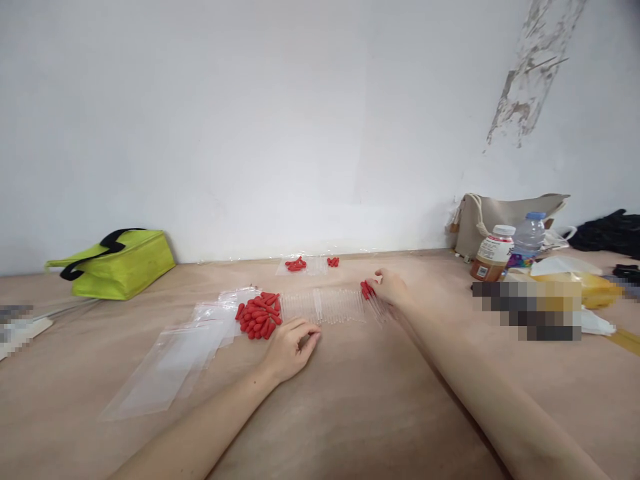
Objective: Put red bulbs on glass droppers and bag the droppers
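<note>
My left hand (pixel 291 347) rests on the table with its fingers curled and thumb near the fingertips. Nothing shows in them. It lies beside a heap of red rubber bulbs (pixel 257 315), just in front of a row of clear glass tubes (pixel 320 307). Further right, my right hand (pixel 391 288) has its fingers closed at the red end of a dropper (pixel 370 289). Under and beside that hand lie a few droppers with red bulbs (pixel 365 292) on clear tubes. The fingers partly cover them.
Clear plastic zip bags (pixel 170 363) overlap at the left. Behind the tubes lie bags with red bulbs (pixel 296 265) and a small red cluster (pixel 333 262). A lime green bag (pixel 125 267) stands at left; a drink bottle (pixel 493 255) and a beige bag (pixel 507 210) at right.
</note>
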A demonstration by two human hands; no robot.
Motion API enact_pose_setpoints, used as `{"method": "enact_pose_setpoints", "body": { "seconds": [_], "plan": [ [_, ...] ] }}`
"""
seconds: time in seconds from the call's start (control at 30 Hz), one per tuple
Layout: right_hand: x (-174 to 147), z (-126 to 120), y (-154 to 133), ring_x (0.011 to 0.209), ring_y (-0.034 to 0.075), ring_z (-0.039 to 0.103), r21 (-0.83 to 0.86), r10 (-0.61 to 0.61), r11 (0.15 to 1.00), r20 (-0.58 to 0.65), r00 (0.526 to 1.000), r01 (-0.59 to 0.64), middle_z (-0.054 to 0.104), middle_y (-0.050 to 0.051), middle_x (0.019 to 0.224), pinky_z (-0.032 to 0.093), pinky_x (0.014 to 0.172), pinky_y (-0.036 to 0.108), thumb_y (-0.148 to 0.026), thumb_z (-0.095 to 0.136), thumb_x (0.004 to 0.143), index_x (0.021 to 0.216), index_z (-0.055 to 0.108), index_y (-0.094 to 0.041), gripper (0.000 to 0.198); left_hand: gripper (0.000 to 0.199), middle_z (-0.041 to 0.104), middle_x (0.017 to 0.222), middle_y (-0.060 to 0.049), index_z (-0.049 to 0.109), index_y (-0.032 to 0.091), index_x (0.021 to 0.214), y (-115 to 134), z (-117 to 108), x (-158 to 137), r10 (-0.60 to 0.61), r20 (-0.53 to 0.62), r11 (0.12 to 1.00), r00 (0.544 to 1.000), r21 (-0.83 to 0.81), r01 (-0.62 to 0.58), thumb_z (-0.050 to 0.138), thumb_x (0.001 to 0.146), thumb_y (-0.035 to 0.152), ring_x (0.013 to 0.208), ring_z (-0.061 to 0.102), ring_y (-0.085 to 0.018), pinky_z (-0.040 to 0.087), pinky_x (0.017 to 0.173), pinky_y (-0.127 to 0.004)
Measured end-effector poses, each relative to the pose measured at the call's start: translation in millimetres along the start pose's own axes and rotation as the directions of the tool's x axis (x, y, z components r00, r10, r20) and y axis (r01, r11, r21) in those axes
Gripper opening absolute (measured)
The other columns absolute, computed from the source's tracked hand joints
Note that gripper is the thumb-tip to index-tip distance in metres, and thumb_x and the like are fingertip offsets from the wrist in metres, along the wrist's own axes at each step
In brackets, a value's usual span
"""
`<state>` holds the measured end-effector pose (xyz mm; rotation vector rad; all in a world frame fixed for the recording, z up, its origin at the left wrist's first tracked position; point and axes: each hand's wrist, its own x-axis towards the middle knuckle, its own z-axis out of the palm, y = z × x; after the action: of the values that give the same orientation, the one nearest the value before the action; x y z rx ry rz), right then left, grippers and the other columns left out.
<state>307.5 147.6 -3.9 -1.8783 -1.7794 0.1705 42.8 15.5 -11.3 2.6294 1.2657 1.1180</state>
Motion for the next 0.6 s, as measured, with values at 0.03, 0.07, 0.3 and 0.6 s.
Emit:
{"method": "enact_pose_setpoints", "body": {
  "seconds": [0.03,0.07,0.3,0.6],
  "plan": [
    [1,-4,4,0.082,0.019,0.058,-0.006,0.023,1.000,-0.007,1.000,-0.023,0.063,0.009,0.090,0.038,0.063,0.025,-0.038,0.044,0.078,0.100,0.055,-0.016,0.034,0.018,0.061,0.075,-0.003,0.062,0.019,0.083,0,0,0,-0.004,-0.007,1.000,1.000,0.004,0.004,0.045,0.084,0.023,0.073,0.056,-0.016,0.043,0.068,-0.027],
    [1,-8,9,0.080,0.019,0.058,-0.016,0.042,0.999,-0.010,0.999,-0.042,0.063,0.009,0.088,0.038,0.061,0.024,-0.036,0.045,0.077,0.094,0.057,-0.016,0.029,0.018,0.061,0.074,-0.003,0.062,0.019,0.082,-1,1,0,-0.009,-0.016,1.000,1.000,0.013,0.010,0.045,0.084,0.023,0.073,0.055,-0.016,0.042,0.068,-0.027],
    [-8,-19,45,0.069,0.017,0.057,-0.051,0.042,0.998,0.029,0.999,-0.040,0.063,0.005,0.073,0.035,0.055,0.023,-0.036,0.057,0.068,0.066,0.060,-0.017,0.019,0.013,0.049,0.060,0.000,0.059,0.018,0.068,1,1,1,-0.075,-0.074,0.979,0.994,0.186,0.087,0.053,0.077,0.024,0.066,0.050,-0.017,0.037,0.063,-0.028],
    [-8,-13,53,0.074,0.015,0.057,0.035,0.003,0.999,0.056,0.998,-0.005,0.064,0.006,0.082,0.037,0.060,0.021,-0.029,0.047,0.076,0.083,0.065,-0.017,0.023,0.014,0.049,0.061,0.000,0.054,0.018,0.065,5,0,3,-0.105,-0.073,0.967,0.992,0.225,0.119,0.052,0.077,0.025,0.066,0.049,-0.016,0.035,0.064,-0.027]
  ]
}}
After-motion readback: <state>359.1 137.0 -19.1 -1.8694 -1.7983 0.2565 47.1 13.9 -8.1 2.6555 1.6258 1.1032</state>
